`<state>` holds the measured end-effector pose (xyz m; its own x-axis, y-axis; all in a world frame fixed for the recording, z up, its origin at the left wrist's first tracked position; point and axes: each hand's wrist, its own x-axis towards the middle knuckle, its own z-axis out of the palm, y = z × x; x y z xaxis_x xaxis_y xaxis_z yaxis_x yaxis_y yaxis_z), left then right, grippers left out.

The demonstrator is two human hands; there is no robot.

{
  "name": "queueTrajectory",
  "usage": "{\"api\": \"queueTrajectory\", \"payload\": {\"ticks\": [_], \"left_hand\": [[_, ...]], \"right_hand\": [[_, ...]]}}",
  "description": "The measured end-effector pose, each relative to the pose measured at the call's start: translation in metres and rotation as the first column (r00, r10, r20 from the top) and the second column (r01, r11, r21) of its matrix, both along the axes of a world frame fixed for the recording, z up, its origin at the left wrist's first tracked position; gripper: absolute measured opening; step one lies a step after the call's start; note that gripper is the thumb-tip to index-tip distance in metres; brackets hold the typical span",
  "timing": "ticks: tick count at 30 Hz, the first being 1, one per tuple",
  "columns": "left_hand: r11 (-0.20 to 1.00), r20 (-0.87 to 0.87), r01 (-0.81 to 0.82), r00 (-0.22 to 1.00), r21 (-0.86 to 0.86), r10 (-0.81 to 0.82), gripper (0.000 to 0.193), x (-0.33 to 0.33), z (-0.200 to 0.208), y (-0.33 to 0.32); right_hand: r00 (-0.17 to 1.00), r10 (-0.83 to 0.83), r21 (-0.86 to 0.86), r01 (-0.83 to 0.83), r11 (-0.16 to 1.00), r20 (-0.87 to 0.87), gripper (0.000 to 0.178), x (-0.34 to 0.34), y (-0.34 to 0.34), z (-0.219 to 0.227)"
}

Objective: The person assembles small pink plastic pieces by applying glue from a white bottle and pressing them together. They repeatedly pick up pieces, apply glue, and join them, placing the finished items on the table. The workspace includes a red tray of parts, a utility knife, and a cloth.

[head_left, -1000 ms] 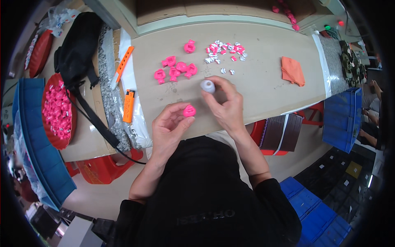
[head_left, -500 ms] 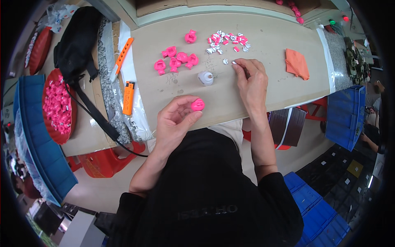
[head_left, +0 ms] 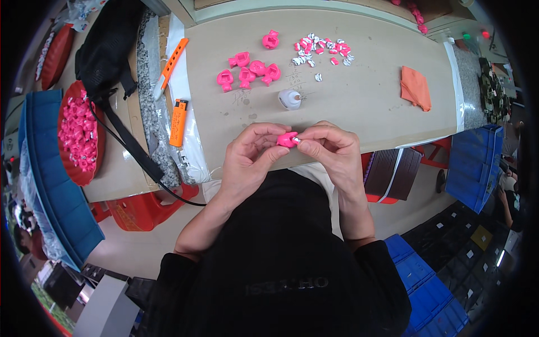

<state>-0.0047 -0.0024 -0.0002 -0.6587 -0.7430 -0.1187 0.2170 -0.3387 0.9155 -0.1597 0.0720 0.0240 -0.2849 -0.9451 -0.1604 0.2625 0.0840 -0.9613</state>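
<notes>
My left hand [head_left: 247, 160] pinches a small pink moulded toy part [head_left: 287, 139] between thumb and fingers, low over the table's near edge. Against its right side, my right hand [head_left: 332, 149] presses a small white piece [head_left: 296, 140], mostly hidden by the fingertips. Just beyond the hands stands a white squeeze bottle [head_left: 289, 99] with a narrow tip. Several hollow pink toy parts [head_left: 245, 77] lie to its far left. A loose cluster of tiny pink and white pieces [head_left: 320, 49] is spread farther back, and one white piece [head_left: 318, 77] lies apart from it.
On the left lie an orange utility knife [head_left: 172, 64], an orange lighter [head_left: 178, 123] and a black bag [head_left: 109, 45]. Beyond them is a red tray [head_left: 99, 151] heaped with pink parts. An orange cloth [head_left: 415, 89] rests at the right, with a blue crate [head_left: 476, 168] past the table.
My right hand has come back from the loose white pieces to my left hand, bringing a white piece to the pink toy part. The view has shifted slightly.
</notes>
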Motion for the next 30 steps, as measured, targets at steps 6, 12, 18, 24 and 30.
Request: {"api": "queueTrajectory", "payload": {"ticks": [6,12,18,24,30], "left_hand": [[0.998,0.040,-0.015,0.999,-0.053,0.017,0.025,0.001,-0.002,0.002],[0.966,0.180,0.000,0.983,-0.257,0.048,0.021,0.001,-0.003,0.004],[0.979,0.189,0.050,0.982,-0.198,-0.012,0.020,0.001,-0.005,0.003],[0.921,0.203,0.082,0.979,-0.380,-0.004,0.018,-0.001,-0.005,0.003],[0.811,0.235,0.058,0.967,-0.581,0.099,0.021,-0.005,0.001,0.006]], "right_hand": [[0.999,-0.021,0.082,0.018,0.997,0.040,0.010,0.001,0.000,-0.001],[0.999,0.012,0.180,-0.018,0.983,0.032,0.011,-0.006,0.003,-0.005],[0.983,0.048,0.230,-0.088,0.969,0.175,0.012,-0.011,0.001,-0.002],[0.990,0.057,0.217,-0.084,0.973,0.130,0.011,-0.009,0.005,-0.003],[1.000,0.007,0.197,-0.011,0.980,0.017,0.010,-0.003,0.011,-0.007]]}}
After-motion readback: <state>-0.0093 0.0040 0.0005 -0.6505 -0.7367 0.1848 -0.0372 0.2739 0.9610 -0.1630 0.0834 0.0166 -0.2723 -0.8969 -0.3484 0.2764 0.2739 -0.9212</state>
